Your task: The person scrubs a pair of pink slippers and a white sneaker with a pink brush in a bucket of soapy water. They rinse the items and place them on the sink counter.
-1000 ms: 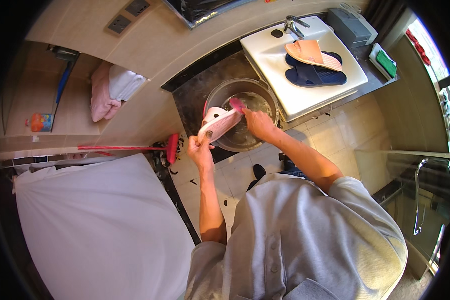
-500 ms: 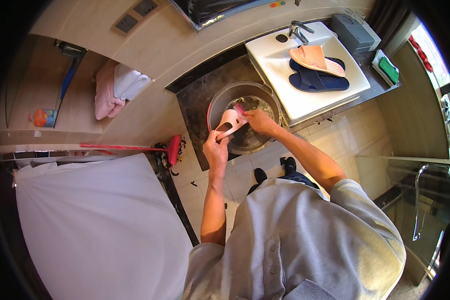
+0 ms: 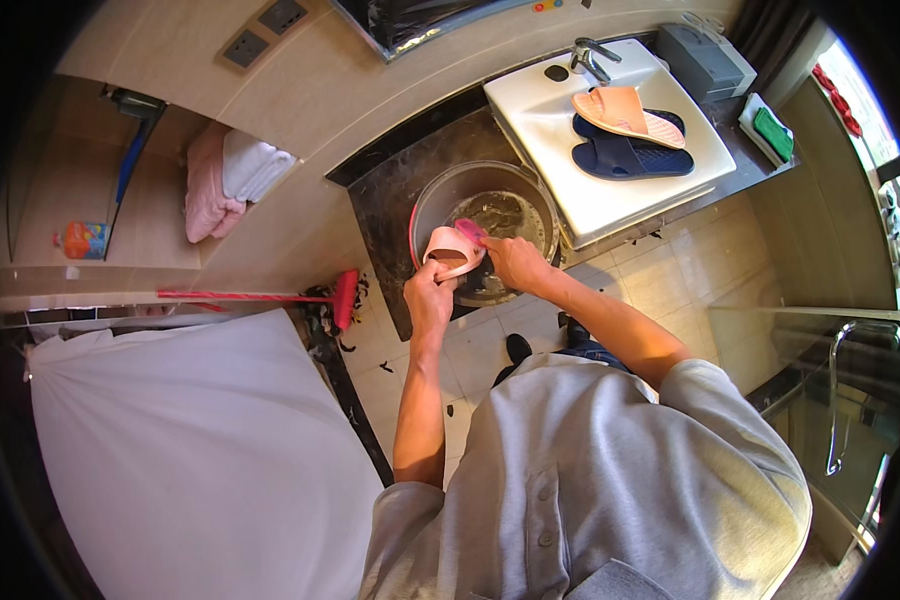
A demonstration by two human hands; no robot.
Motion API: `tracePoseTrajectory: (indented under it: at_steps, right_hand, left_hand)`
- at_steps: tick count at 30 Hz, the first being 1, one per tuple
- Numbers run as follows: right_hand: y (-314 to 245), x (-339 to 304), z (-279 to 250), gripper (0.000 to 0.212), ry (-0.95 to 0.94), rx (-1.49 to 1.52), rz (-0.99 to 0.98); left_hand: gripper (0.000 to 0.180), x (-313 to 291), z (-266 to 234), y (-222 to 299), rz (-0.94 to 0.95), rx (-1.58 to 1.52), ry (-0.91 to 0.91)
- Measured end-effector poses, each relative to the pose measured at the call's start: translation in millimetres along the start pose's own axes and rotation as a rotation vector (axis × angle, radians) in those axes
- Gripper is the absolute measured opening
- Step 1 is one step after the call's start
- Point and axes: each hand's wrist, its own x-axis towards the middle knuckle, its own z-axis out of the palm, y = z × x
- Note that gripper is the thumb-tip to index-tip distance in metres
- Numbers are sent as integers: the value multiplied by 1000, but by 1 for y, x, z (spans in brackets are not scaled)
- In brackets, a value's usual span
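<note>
Counted: one pink slipper (image 3: 457, 241), one pink brush (image 3: 471, 231), one basin (image 3: 428, 190); one orange slipper (image 3: 615, 108) and two navy slippers (image 3: 618, 158) on one sink (image 3: 532, 125). Left hand (image 3: 429, 297): fingers gripping the pink slipper. Right hand (image 3: 517, 264): fingers holding the brush against it. Pink slipper pale, tilted over the basin, strap opening facing up; one second ago it showed lengthwise.

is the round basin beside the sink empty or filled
Not empty: the round basin holds foamy liquid, whose pale, glinting surface shows inside. How full, I cannot tell.
</note>
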Motion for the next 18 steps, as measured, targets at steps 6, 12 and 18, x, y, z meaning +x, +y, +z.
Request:
tracePoseTrajectory:
  at_steps: [6,12,18]
  right_hand:
    - [11,32,12,29,-146,216,349]
    - [-34,-20,-5,51,-44,320,176]
    - [-35,1,-1,43,-56,185,180]
  left_hand:
    - [20,3,-3,2,37,141,-53]
    - [21,11,7,-11,-176,-9,44]
    - [19,12,6,-8,-272,-146,-5]
